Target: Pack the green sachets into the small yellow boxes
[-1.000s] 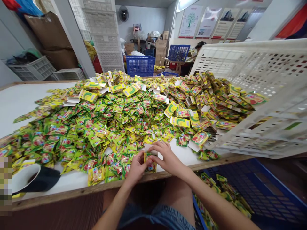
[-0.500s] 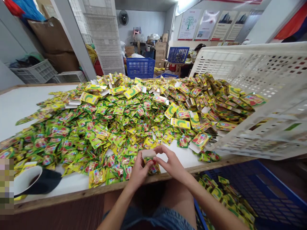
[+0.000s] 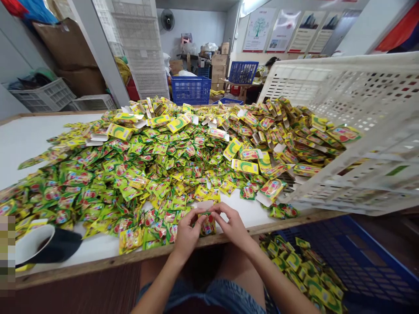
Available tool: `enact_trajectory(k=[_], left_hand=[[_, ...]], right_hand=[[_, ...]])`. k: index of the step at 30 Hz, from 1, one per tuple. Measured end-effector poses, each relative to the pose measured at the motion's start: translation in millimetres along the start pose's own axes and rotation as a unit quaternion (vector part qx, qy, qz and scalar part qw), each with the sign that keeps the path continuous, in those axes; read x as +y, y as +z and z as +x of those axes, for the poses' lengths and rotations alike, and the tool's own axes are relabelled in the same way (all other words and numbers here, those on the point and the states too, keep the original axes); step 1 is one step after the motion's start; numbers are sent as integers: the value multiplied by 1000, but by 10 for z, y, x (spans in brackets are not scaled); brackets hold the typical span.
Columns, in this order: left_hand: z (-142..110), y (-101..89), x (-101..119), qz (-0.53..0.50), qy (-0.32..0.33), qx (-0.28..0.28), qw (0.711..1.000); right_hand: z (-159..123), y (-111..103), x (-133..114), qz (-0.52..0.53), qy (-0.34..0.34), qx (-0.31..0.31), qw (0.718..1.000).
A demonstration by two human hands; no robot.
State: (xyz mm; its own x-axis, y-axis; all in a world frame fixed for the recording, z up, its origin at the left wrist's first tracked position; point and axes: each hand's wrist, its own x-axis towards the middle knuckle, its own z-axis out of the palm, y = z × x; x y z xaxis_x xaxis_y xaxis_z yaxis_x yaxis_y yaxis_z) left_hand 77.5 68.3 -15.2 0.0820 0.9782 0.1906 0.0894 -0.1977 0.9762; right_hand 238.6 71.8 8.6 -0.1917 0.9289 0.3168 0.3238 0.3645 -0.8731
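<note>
Just over the table's front edge, a small printed carton (image 3: 207, 226) is held between my two hands, its pale end flap (image 3: 204, 204) sticking out at the top. My left hand (image 3: 187, 235) grips the carton's left side, thumb and fingers at its upper edge. At the upper right corner, my right hand (image 3: 233, 223) pinches the carton near the flap. Whether anything is inside the carton cannot be seen. Beyond the hands spreads a big heap of green and yellow sachets (image 3: 157, 152). Yellow cartons (image 3: 245, 166), several with open flaps, lie on and behind the heap.
A white plastic crate (image 3: 330, 117) lies tipped on the right, cartons spilling from its mouth. Below the table edge, a blue crate (image 3: 369, 261) holds yellow cartons. A dark cup (image 3: 62, 245) lies on its side at front left. Another person's head shows in the background.
The carton's pale flap, which lay broad across its top, now tilts back and looks narrower. My fingertips have come closer together at the top edge. The view has shifted slightly.
</note>
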Motion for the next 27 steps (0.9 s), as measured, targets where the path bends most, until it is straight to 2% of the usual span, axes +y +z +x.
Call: enact_trajectory(k=[3,7,11,13,21,27], left_hand=[[-6,-5,40,29,27,14,999],[-57,21,82,-23,32,28,999],[-87,22,127,11,54,11,998],[-84,15,160,25,63,4,998],[-9,34,217,-21,0,26,999],[-13,38,118,-30,-12,28,999]], right_hand=[[36,33,7,7,-10,21,1000],[25,66,36,54,8,58,997],[-15,15,-9,39,-27,13,999],[-33,-8,-40,36,-31,11,999],[32,26,-41,1,-11,36,999],[18,3,-42,2,-27,32,999]])
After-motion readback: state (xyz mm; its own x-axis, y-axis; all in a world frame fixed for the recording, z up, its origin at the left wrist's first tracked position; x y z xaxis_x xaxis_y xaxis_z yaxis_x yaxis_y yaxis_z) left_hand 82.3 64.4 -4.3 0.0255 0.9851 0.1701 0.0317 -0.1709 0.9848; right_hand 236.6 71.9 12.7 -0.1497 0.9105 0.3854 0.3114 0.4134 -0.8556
